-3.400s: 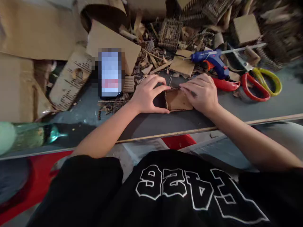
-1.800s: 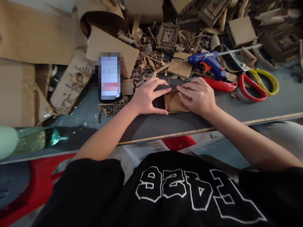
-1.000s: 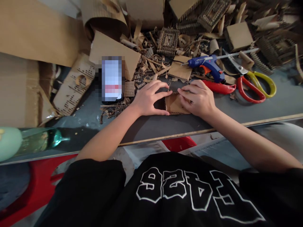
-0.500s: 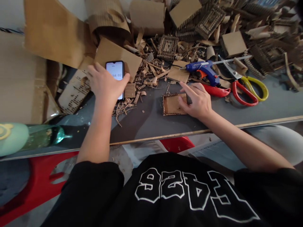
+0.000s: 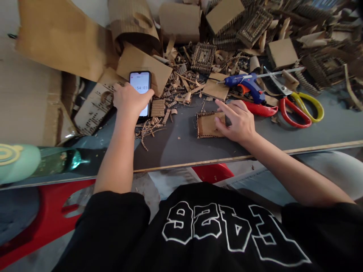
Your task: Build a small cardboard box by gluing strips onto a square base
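My left hand (image 5: pixel 129 99) spans the lower part of a black phone (image 5: pixel 144 81) with a lit screen showing a running time. Its thumb lies at the phone's right edge and its fingers are on the left side, apart from the thumb; no firm grip shows. Over the right end of a small shallow cardboard tray (image 5: pixel 208 125) with corrugated walls rests my right hand (image 5: pixel 236 120). The thumb reaches inside the tray, while the index finger stretches past its back wall. The tray lies flat on the dark table (image 5: pixel 176 151), and its right end is hidden by the hand.
A blue glue gun (image 5: pixel 246 85) and scissors with red and yellow handles (image 5: pixel 296 109) lie at the right, beside a red-handled tool (image 5: pixel 259 109). Cardboard scraps (image 5: pixel 184 85) cover the back. A green bottle (image 5: pixel 53 162) lies near the left front edge.
The fingers and thumb of my left hand have drawn slightly closer to the phone. The phone's time has advanced. My right hand and the tray hold still, with a small shift of the view.
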The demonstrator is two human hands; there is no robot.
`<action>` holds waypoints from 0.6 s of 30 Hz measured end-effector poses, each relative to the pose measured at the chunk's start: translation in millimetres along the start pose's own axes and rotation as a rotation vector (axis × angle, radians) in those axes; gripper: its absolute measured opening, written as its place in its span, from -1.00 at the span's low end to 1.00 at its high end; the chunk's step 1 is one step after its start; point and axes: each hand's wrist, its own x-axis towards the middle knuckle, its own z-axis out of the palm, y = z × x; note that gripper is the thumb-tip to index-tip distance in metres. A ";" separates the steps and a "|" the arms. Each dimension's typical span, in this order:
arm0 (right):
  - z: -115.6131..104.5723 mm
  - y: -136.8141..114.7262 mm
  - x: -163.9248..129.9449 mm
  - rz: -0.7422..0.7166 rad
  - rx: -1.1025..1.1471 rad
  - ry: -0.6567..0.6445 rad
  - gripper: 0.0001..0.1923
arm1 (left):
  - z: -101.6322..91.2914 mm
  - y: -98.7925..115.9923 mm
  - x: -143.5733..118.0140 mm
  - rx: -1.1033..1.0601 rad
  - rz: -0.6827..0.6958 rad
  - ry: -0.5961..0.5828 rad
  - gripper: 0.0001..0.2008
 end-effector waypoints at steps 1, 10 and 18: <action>-0.2 -0.4 0.1 -0.021 -0.002 0.016 -0.49 | -0.5 1.8 1.0 0.001 -0.008 0.001 0.22; -0.1 -0.5 -1.3 -0.033 0.010 0.025 -0.50 | 14.3 -28.7 35.5 -0.106 0.031 0.106 0.21; -1.6 -1.5 0.0 -0.041 -0.006 0.049 -0.61 | 7.4 29.4 -20.4 -0.033 0.554 0.001 -0.38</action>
